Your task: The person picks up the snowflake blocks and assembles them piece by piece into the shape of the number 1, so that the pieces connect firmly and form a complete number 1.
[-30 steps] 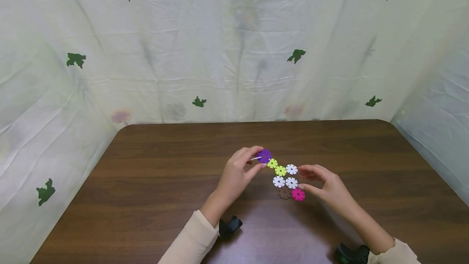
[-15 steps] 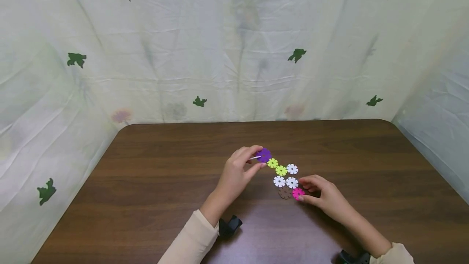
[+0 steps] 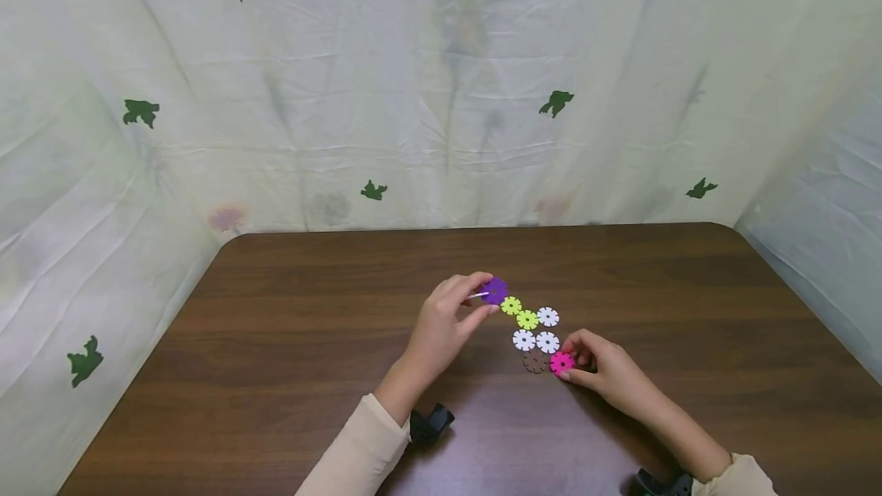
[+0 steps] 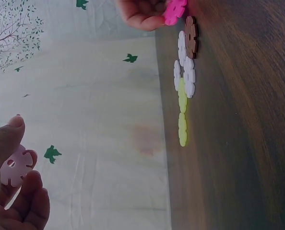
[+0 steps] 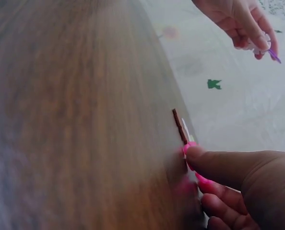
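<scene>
My left hand point(image 3: 444, 320) pinches a purple notched disc point(image 3: 496, 291) by its edge, raised above the table. A pale notched disc point(image 4: 16, 165) is joined crosswise to it, seen edge-on in the head view as a thin white line. With thumb and fingers, my right hand point(image 3: 613, 373) grips a pink notched disc point(image 3: 562, 363) at its right edge. Left of that lies a brown disc point(image 3: 535, 362), hard to make out against the wood. Behind these are white discs point(image 3: 547, 342), and two lime discs point(image 3: 527, 319) run diagonally up towards the purple one.
The brown wooden table point(image 3: 310, 358) reaches back to a pale curtain point(image 3: 413, 98) printed with green birds and leaves. Each wrist carries a black camera mount point(image 3: 431, 425).
My right hand has come nearer from beside the white discs and now grips the pink disc. The left hand holds the purple disc almost in the same spot.
</scene>
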`<state>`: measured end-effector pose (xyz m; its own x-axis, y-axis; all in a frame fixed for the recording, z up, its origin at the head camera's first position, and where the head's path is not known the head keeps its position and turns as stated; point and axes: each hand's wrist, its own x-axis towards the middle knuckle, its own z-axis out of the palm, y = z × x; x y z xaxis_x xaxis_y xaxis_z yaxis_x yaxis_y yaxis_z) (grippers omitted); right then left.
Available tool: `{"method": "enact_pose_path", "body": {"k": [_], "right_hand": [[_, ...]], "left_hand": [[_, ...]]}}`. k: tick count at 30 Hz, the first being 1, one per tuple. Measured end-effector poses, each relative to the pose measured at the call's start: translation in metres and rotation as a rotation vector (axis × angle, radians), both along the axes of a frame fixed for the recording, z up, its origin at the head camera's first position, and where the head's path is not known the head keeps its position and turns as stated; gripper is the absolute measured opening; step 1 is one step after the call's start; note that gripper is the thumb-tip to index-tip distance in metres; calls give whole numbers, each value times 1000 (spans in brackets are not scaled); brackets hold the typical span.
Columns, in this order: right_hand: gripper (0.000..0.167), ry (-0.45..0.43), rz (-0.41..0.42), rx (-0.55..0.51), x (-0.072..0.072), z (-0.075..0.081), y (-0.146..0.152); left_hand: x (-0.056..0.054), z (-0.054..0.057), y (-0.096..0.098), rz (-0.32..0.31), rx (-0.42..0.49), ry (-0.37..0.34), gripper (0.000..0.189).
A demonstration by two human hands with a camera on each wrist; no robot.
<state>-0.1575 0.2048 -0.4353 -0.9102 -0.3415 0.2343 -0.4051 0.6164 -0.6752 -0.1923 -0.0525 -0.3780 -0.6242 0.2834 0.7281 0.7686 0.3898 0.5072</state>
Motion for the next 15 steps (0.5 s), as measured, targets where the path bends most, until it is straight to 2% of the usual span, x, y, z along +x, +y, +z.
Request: {"method": "enact_pose_path", "body": {"k": [4, 10, 15], "right_hand": [[23, -54, 22, -42, 0, 1, -2], [17, -52, 22, -108, 2, 6, -4], [17, -31, 4, -129, 1, 16, -6]], "left_hand": [[1, 0, -2, 26, -18, -4, 37], [0, 0, -3, 67, -46, 18, 38], [1, 0, -3, 100, -64, 36, 40]]}}
